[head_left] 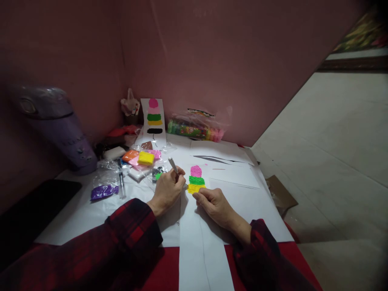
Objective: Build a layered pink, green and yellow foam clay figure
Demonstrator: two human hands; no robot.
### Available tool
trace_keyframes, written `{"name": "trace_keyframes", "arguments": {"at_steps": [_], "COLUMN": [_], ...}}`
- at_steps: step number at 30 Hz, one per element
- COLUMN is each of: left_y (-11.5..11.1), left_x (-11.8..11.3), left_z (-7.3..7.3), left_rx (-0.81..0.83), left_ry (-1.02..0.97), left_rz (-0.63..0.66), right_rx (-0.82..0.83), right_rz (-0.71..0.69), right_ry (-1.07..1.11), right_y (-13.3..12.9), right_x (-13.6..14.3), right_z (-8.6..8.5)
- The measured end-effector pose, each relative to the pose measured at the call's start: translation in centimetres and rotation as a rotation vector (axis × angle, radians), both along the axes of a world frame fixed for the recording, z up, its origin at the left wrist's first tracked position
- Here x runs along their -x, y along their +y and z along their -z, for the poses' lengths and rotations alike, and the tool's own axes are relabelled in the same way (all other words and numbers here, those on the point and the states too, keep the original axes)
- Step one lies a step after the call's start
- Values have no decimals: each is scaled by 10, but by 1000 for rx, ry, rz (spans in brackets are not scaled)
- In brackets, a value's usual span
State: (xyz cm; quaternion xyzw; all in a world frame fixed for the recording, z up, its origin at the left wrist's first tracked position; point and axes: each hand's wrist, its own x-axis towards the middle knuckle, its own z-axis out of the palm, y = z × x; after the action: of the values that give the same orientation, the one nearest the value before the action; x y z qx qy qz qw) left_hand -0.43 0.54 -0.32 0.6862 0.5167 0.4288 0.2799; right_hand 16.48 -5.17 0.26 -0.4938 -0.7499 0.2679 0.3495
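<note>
The left hand (169,188), at 9 o'clock from the layered stack (196,180), is clamped on a slim metallic tool (172,163); its fingers hide the tool's middle, and tip contact cannot be confirmed. The right hand (216,204), at 5 o'clock, has thumb and forefinger together; whether they pinch anything cannot be told. The stack lies on a paper strip (194,238), cut off at 6 o'clock by the frame. At 12 o'clock, plastic film blurs a bag's (195,128) contents.

The clay stack (197,180) is pink, green and yellow, the left sleeve (133,222) red-and-black plaid.
</note>
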Motion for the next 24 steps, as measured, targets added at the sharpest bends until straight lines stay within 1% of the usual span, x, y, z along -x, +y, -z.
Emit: {"name": "trace_keyframes", "arguments": {"at_steps": [4, 11, 24], "left_y": [0, 0, 0], "left_x": [0, -1, 0], "left_z": [1, 0, 0], "left_rx": [-2, -2, 13], "left_ry": [-2, -5, -1], "left_rz": [11, 17, -2], "right_rx": [-11, -26, -17], "right_rz": [-24, -20, -10], "right_ry": [-49, -95, -54], "right_y": [0, 0, 0], "right_x": [-1, -1, -1], "right_z": [2, 4, 3]}}
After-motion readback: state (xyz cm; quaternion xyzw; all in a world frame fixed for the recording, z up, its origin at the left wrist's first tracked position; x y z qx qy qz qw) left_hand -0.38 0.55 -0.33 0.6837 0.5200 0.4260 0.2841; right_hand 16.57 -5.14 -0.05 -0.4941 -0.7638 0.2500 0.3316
